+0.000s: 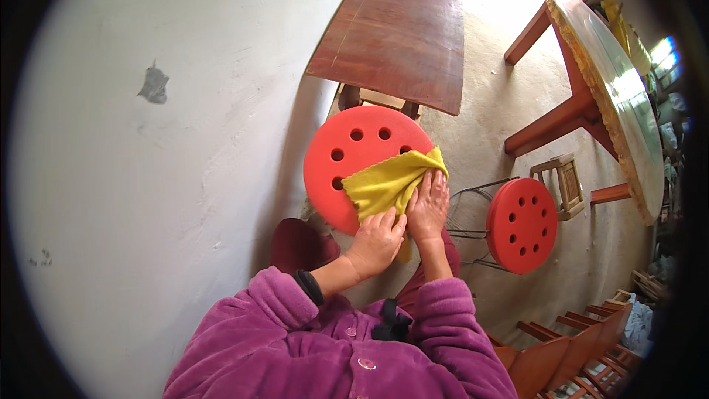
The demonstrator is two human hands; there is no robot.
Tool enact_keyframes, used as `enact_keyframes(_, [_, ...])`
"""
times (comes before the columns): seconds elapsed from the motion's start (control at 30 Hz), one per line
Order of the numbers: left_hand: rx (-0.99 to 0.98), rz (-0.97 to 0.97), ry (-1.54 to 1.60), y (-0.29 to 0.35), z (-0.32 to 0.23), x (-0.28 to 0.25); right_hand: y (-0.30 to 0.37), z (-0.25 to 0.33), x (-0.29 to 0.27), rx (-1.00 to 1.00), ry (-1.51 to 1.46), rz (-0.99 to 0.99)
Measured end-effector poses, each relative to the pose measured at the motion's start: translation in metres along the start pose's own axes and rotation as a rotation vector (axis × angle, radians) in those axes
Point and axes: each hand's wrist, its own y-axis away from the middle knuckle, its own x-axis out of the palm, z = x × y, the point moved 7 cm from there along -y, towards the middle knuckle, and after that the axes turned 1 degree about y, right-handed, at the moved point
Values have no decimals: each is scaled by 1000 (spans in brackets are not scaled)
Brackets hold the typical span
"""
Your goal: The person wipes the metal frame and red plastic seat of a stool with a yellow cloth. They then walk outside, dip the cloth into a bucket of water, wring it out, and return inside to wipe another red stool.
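Note:
A yellow cloth (380, 181) with a scalloped edge lies folded and creased across the near right part of a round red stool seat (323, 144) with holes in it. At the seat's right rim, my right hand (428, 208) holds the bunched cloth, its fingers pointing away from me. My left hand (375, 244) is at the near rim, fingers bent and gripping the cloth's near edge beside the right hand. The cloth hides some of the seat's holes, and a bit of yellow hangs below the hands.
Beyond the seat stands a brown wooden table (395, 37). To the right are a second red stool (523, 225), a small wooden stool (569, 185) and a large glossy-topped table (617, 89). Wooden chairs (543, 362) line the lower right. A white wall (185, 177) rises at left.

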Motion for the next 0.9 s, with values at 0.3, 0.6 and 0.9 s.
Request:
enact_keyframes(0.3, [-254,-217,-45,-2,100,-18,-135,55,53,-20,77,4])
enact_keyframes(0.6, [-775,-667,675,61,207,17,-161,209,68,-327,-119,129])
enact_keyframes(0.9, [-741,-566,2064,69,224,33,-33,254,30,-647,-279,168])
